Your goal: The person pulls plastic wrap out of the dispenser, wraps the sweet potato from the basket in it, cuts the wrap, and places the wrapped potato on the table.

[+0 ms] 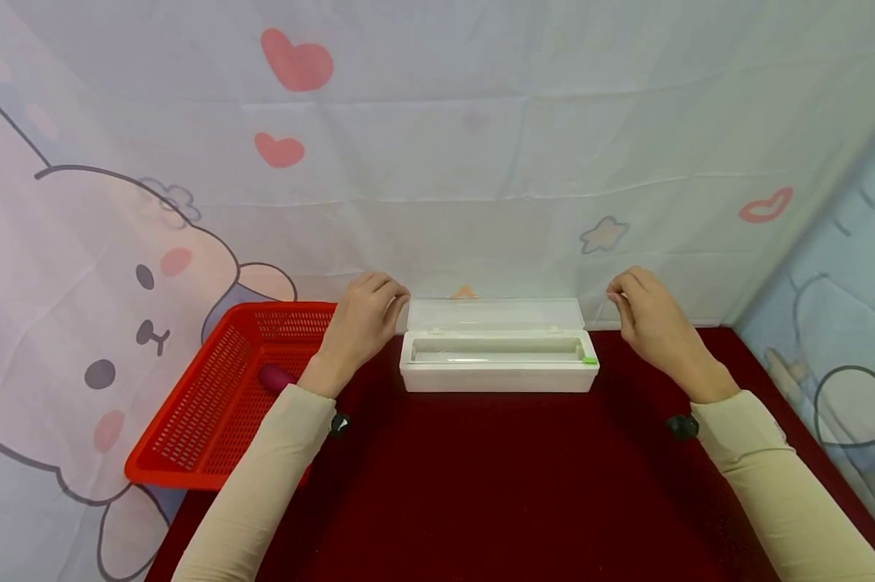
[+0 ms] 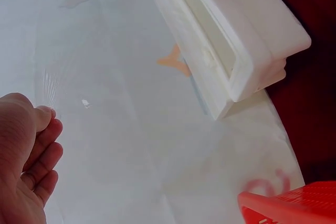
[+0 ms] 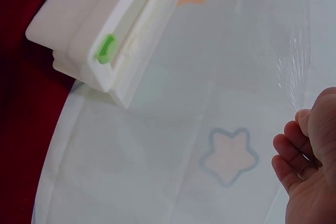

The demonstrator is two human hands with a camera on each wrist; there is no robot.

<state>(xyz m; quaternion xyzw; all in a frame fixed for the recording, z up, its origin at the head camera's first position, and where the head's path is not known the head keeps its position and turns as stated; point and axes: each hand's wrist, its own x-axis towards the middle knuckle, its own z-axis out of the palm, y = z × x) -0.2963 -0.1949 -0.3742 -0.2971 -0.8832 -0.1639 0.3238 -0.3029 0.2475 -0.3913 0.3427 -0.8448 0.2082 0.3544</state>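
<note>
White box [image 1: 497, 381] on dark red table [image 1: 496, 485]: lid [image 1: 494, 313] raised, green tab [image 1: 589, 360] at right end, contents unclear. Red basket [image 1: 171, 478]: one purple object [image 1: 276, 377] inside. Left hand [image 1: 365, 315], near box: fingers [image 2: 48, 156] together, clamped on clear film [image 2: 51, 88], pleated. Right hand [image 1: 648, 319], opposite side: likewise pinching clear film.

Left forearm [image 1: 263, 477], long cream sleeve, running forward and inward; wrist bare. Left hand [image 1: 361, 319]: thumb pressed to forefinger in a pinch, remaining fingers curled loosely toward the palm. Right forearm [image 1: 787, 489], matching sleeve, likewise angled inward; wrist bare. Right hand [image 1: 650, 319]: same pinch, other fingers bent. Hands well apart, roughly level.
</note>
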